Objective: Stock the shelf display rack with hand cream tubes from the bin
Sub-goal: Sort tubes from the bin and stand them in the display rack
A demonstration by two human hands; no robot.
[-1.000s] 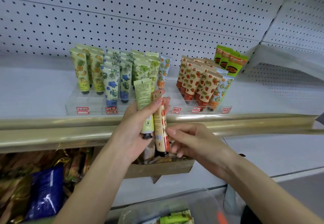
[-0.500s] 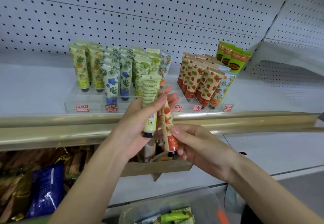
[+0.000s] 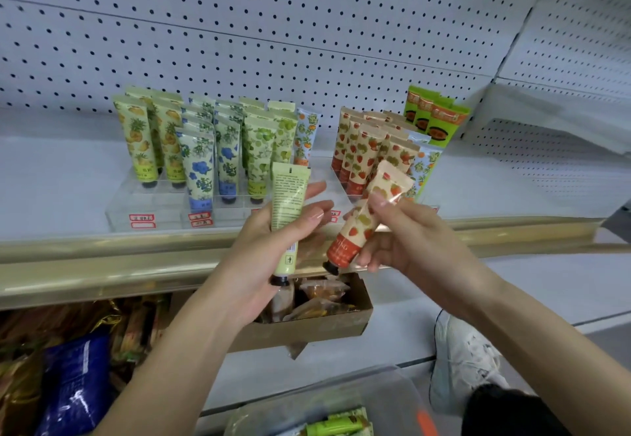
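At the front edge of the shelf, two tubes are held clear of the display rack (image 3: 153, 203). A pale green tube (image 3: 288, 210) is gripped upright, cap down, by the left hand (image 3: 256, 261), with the fingers curled round its lower half. A strawberry tube (image 3: 362, 227) is pinched by the right hand (image 3: 409, 241) and tilted, crimped end up and to the right. The two tubes are apart.

Placement of the strawberry tube into the matching strawberry row (image 3: 362, 152), just behind the right hand, is judged to be the step in hand. The tube should be righted, cap down, and lowered from above. The standing tubes lean closely together and could be toppled by a sideways entry. Whether a front slot is free cannot be told, as the hands cover it. The green tube is best kept back for the green-fruit row (image 3: 263, 149).

A gold rail (image 3: 102, 265) must be cleared on the way in. Noted below are a cardboard box (image 3: 307, 333) of wrapped goods, a blue packet (image 3: 75, 384), the bin (image 3: 386, 398) with further tubes, and a white shoe (image 3: 461, 367).
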